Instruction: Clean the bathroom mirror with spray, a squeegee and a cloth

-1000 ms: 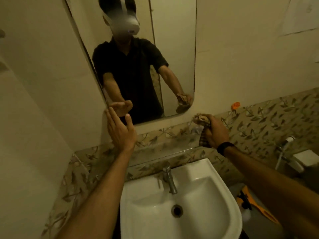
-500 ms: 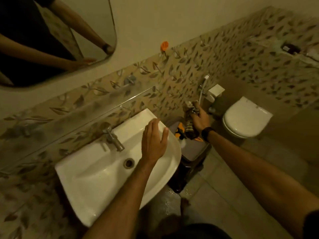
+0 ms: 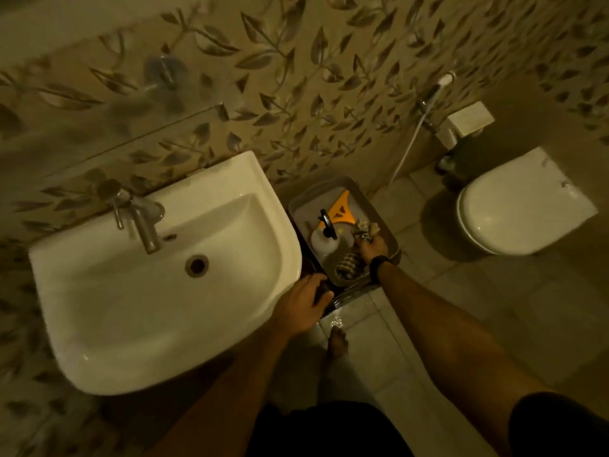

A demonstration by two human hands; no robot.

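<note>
The right hand (image 3: 372, 247) is low over the gray tray (image 3: 379, 206) that stands on the floor between the sink (image 3: 164, 275) and the toilet (image 3: 524, 206). Its grip is closed around the checked cloth (image 3: 349, 268): one bunched end comes out above the fingers, the other end hangs down toward the near edge of the tray. The left hand (image 3: 303, 300) rests at the right rim of the sink, just beside the near left corner of the tray, with the fingers bent loosely; I cannot tell if it holds anything there.

In the tray, the spray bottle (image 3: 324, 239) stands at the left side, and the orange squeegee (image 3: 341, 211) lies behind it toward the far edge. The mirror is not in the view.

The step seems to be the laying down of the cloth in the tray. To do it well, the hand should lower the cloth on the free part at the right of the tray, not on top of the squeegee, and keep off the bottle so that it does not fall. The cloth should land fully inside the tray, because the floor tiles near the bare foot (image 3: 337, 344) look wet.
</note>
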